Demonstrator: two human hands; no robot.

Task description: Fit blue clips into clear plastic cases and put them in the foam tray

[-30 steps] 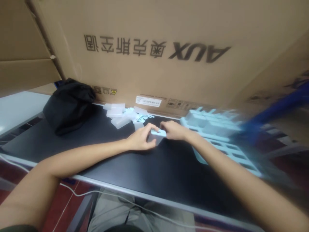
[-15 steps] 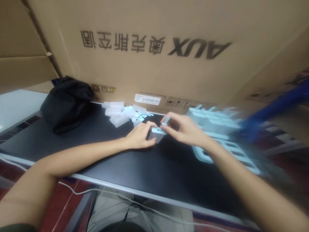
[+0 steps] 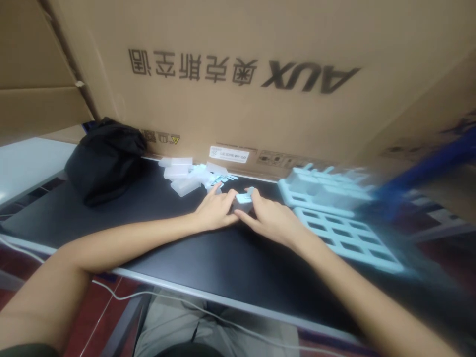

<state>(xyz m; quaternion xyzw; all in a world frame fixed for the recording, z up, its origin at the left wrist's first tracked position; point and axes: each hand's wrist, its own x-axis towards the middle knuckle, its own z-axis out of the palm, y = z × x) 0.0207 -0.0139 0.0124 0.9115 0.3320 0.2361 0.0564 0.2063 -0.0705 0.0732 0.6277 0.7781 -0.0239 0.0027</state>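
Between my two hands, above the black tabletop, is a small ice-pop mold [image 3: 244,199] with a translucent cup and a light blue lid that has a handle standing up. My left hand [image 3: 216,209] grips the cup from the left with its fingers and thumb. From the right, my right hand [image 3: 273,215] closes on the same mold, its thumb low on the cup and its fingers by the lid's handle. Part of the cup is hidden by the fingers. Just beyond my left hand lie loose translucent cups [image 3: 181,186] and light blue stick lids [image 3: 223,178] in a pile.
At the right, a light blue slotted rack [image 3: 336,223] lies flat. Behind it stands a second rack filled with lidded molds [image 3: 327,186]. A black bag [image 3: 104,163] slumps at the left. A large cardboard box [image 3: 223,109] walls off the back; a white cable [image 3: 148,296] runs along the front.
My right hand has lowered the lid from above the cup onto its top. It now wraps round the mold's right side, while my left hand keeps its hold.
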